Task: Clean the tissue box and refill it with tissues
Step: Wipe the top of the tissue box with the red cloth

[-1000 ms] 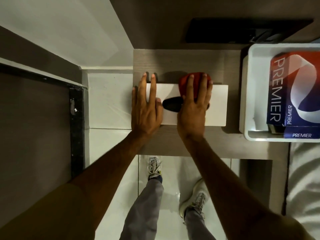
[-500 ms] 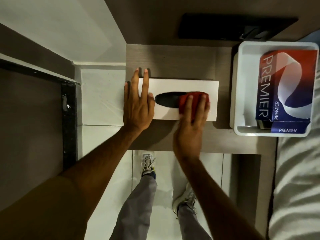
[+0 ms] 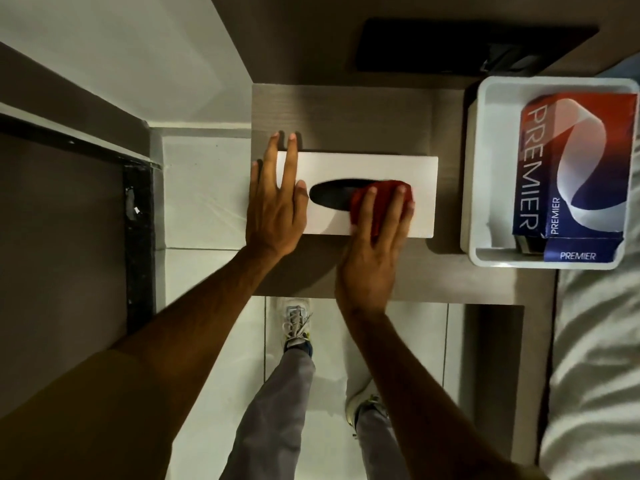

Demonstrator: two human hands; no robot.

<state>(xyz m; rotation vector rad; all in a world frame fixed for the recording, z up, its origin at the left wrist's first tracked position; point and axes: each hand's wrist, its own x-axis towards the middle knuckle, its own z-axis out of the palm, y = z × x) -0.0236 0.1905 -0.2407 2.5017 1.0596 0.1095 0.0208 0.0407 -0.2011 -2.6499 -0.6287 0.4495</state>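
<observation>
A white tissue box [image 3: 367,168] with a dark oval slot [image 3: 330,199] lies on the wooden bedside table [image 3: 346,112]. My left hand [image 3: 275,206] rests flat on the box's left end, fingers spread. My right hand [image 3: 375,244] presses a red cloth [image 3: 363,199] onto the box's top near its front right, partly over the slot. A red, white and blue PREMIER tissue pack [image 3: 571,168] sits in a white tray [image 3: 472,168] to the right.
A dark flat object [image 3: 450,46] lies at the back of the table. White bedding [image 3: 595,358] is at the right. Tiled floor [image 3: 204,188], my legs and shoes [image 3: 296,327] are below the table edge.
My right hand has slid the red cloth from the box's back edge toward its front right. My left hand stays on the left end.
</observation>
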